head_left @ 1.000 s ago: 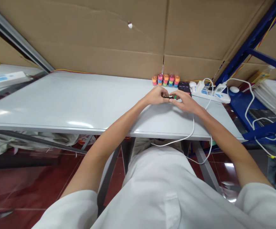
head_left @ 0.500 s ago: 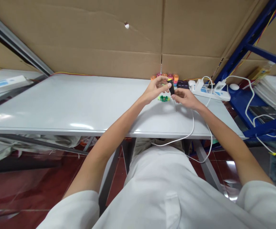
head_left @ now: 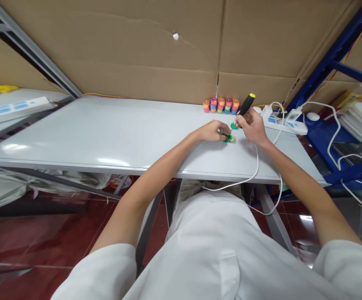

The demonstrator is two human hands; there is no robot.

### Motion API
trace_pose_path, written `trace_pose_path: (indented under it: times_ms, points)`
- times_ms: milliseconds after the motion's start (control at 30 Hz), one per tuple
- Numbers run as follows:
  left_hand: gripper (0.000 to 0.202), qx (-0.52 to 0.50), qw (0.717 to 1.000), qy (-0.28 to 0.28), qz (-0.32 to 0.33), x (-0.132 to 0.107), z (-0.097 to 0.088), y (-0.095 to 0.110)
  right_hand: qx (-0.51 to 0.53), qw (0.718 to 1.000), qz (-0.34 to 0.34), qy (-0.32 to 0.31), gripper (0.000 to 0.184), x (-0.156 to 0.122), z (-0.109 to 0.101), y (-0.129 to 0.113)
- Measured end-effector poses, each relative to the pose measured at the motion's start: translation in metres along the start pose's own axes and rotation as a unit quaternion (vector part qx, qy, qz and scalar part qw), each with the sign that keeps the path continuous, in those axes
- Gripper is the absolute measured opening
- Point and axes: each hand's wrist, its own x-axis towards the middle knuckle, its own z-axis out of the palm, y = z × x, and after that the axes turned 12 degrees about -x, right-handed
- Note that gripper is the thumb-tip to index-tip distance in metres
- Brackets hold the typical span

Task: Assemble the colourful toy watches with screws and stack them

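Note:
My right hand [head_left: 253, 127] is closed around a screwdriver [head_left: 247, 105] with a black handle and a yellow end cap. Its shaft slants down and left toward a small green and yellow-green plastic piece [head_left: 230, 138] on the table. My left hand [head_left: 214, 131] has its fingers closed on that piece's left side, against the tabletop. Just behind it lies another small green part [head_left: 234, 125], partly hidden by the screwdriver and my right fingers. Where exactly the tip meets the piece is too small to tell.
Several stacks of colourful round pieces [head_left: 221, 105] stand by the cardboard wall [head_left: 137, 50]. A white power strip [head_left: 285, 124] with plugs lies at the right. Its white cable [head_left: 257, 160] crosses the table [head_left: 121, 129] and hangs over the front edge.
The screwdriver has gone from between both hands into my right hand alone, its handle now up and right. My left hand has come down onto the green piece.

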Motion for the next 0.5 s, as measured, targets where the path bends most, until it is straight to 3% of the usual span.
trace_pose_path:
  times_ms: [167,500]
  points:
    - [0.028,-0.034,0.999,-0.029,0.003,0.0,0.0023,0.0052,-0.025,0.999,-0.024,-0.023,0.043,-0.0025,-0.0011,-0.0026]
    - [0.026,-0.085,0.996,-0.011,0.014,0.0009,0.0015,0.0087,-0.043,0.998,-0.024,-0.026,0.046,-0.0054,0.0015,-0.0056]
